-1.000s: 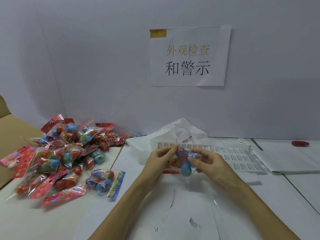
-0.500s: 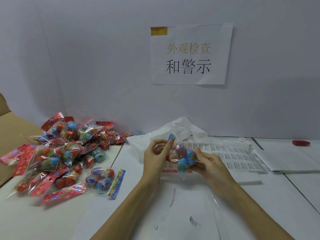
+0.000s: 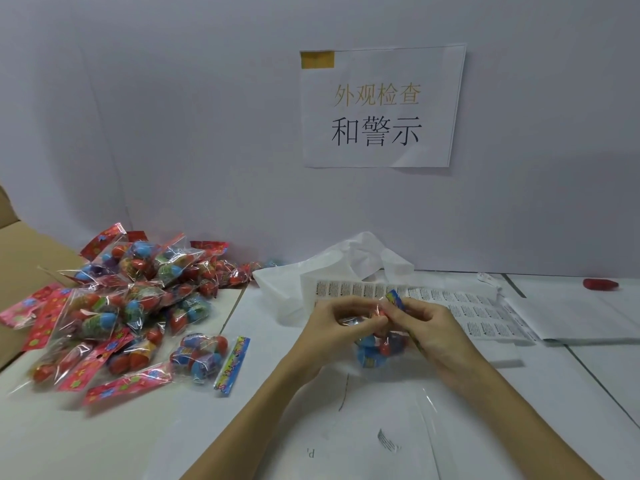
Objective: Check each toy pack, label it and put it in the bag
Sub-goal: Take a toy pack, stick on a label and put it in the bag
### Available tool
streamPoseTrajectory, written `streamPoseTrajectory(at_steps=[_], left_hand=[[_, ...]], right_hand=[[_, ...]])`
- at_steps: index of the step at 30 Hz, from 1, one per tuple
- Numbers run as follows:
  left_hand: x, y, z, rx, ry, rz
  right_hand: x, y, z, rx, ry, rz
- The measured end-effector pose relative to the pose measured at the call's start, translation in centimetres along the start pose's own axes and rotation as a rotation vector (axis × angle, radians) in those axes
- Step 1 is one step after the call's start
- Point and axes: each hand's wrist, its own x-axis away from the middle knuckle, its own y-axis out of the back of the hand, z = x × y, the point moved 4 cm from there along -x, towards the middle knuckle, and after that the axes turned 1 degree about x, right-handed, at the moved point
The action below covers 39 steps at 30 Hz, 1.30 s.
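Both hands hold one toy pack (image 3: 377, 344) just above the table (image 3: 104, 427), in front of the label sheet (image 3: 485, 317). The left hand (image 3: 332, 327) and right hand (image 3: 426, 327) each pinch its header end, fingers curled round it. The pile (image 3: 121, 306) lies well left of the sheet; the white bag (image 3: 287, 292) sits just beside it.

Glossy, crinkled clear plastic on toy pack (image 3: 375, 344) and piled packs (image 3: 114, 303); matt white paper label sheets (image 3: 485, 317); matt brown cardboard (image 3: 24, 251) at tabletop's left edge.
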Motion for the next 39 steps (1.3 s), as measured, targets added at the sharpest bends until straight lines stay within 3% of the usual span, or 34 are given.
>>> streamPoseTrajectory(at_steps=[5,9,15,18,23,33,39], left_hand=[[0.0,-0.2,0.2,0.123,0.077,0.011],[-0.2,0.4,0.7,0.175,0.092,-0.019],[-0.4,1.8,0.7,0.299,0.100,-0.183],[-0.2,1.9,0.4,0.226,0.097,-0.180],[0.3,-0.2,0.4,0.151,0.151,0.043],[-0.2,-0.3,1.4,0.245,0.203,-0.021],[-0.2,-0.6,1.5,0.291,0.240,0.044]], right_hand=[[-0.2,0.5,-0.2,-0.116,-0.008,-0.169],[-0.2,0.9,-0.1,-0.141,-0.021,-0.160],[-0.4,3.1,0.5,-0.243,0.024,-0.320],[-0.4,3.3,0.5,-0.221,0.031,-0.301],[-0.5,1.4,-0.2,-0.159,0.020,-0.196],[-0.7,1.4,-0.2,-0.126,0.064,-0.218],[-0.6,1.3,-0.2,-0.027,0.128,-0.230]])
